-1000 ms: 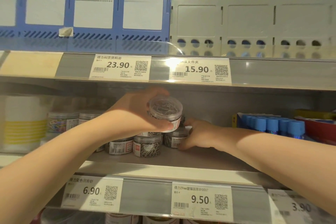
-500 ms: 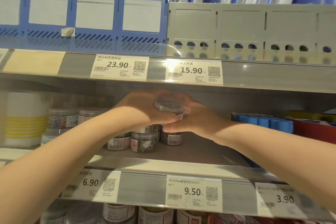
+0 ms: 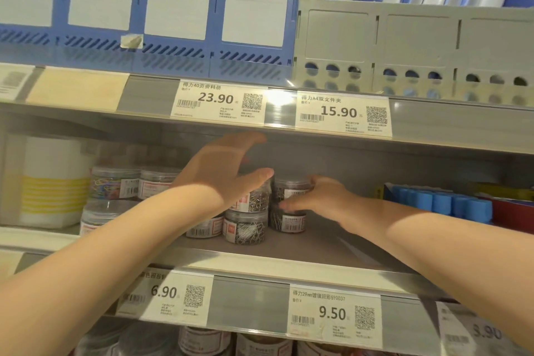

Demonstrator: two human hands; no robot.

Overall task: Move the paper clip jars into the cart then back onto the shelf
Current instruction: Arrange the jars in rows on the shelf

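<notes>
Okay, paper clip jars (image 3: 245, 230) sit stacked on the shelf (image 3: 318, 243) above the 9.50 tag (image 3: 335, 315). My left hand (image 3: 213, 170) has fingers (image 3: 245, 140) spread apart over one top jar (image 3: 257, 199); my right hand (image 3: 320, 196) clamps the neighbouring top jar (image 3: 289, 189). Upper tags read 23.90 (image 3: 218, 101), 15.90 (image 3: 342, 113).

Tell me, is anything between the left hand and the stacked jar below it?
Nothing visible. The left hand is spread just above the upper paper clip jar; the right hand grips the neighbouring jar, beside it, not between.

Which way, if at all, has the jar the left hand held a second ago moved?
Yes. The jar went down, away from the 15.90 tag, off the left hand onto the lower jar; right hand grips it.
</notes>
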